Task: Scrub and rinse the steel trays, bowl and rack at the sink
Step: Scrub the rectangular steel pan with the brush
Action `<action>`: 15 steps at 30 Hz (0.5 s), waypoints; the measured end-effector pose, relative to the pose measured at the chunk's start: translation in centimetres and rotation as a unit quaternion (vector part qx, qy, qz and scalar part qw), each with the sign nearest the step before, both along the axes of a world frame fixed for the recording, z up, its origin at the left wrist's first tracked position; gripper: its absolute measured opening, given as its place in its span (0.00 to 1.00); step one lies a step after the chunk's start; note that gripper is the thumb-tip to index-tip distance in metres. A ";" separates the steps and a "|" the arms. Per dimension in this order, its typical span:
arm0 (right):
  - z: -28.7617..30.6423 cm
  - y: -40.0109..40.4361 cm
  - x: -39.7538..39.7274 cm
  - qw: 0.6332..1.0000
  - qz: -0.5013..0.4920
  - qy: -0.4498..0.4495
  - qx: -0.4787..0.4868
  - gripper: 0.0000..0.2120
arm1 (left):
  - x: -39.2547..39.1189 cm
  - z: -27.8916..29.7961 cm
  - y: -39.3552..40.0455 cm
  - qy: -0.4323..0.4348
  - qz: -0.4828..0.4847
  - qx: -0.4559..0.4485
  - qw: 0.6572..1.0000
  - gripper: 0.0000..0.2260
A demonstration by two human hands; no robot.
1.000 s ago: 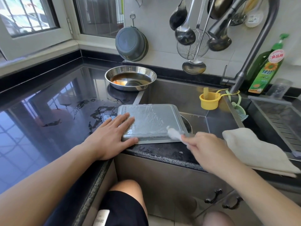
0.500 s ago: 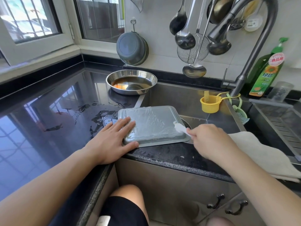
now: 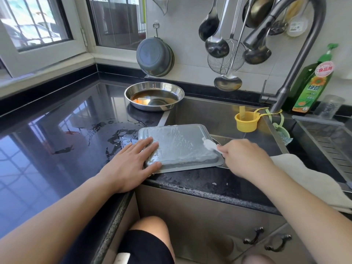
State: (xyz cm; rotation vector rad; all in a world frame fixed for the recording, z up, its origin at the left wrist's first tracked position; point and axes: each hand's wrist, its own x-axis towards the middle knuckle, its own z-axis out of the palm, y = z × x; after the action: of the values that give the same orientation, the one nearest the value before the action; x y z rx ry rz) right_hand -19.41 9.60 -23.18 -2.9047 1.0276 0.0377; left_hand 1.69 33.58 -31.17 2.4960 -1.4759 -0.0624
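Head view: left hand [image 3: 131,164] lies flat, fingers straight, pressing the upturned soapy steel tray [image 3: 181,147] at the sink's [image 3: 215,113] near edge. Right hand [image 3: 245,159] pinches a white scrubber [image 3: 209,144] against the tray's right side.

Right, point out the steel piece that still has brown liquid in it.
The round steel bowl on the counter at the sink's back-left corner. The upturned tray under the left hand shows only soap suds.
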 end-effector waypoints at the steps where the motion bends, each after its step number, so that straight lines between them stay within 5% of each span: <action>1: 0.0 -0.1 0.1 1.000 0.006 0.005 0.001 0.20 | -0.1 0.0 0.0 0.001 0.001 -0.001 1.000 0.42; 5: -0.1 1.9 0.8 0.996 0.081 0.036 0.025 0.24 | -0.2 0.2 0.1 0.001 0.006 -0.001 1.000 0.40; 15: 0.7 0.1 2.5 0.998 0.026 0.031 -0.039 0.20 | -0.6 0.8 0.1 -0.006 0.006 0.004 1.000 0.36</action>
State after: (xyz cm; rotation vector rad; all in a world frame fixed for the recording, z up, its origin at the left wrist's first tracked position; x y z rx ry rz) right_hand -16.92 9.74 -22.49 -3.0194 0.9839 0.0937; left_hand 1.07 33.67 -30.37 2.5162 -1.4684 -0.0513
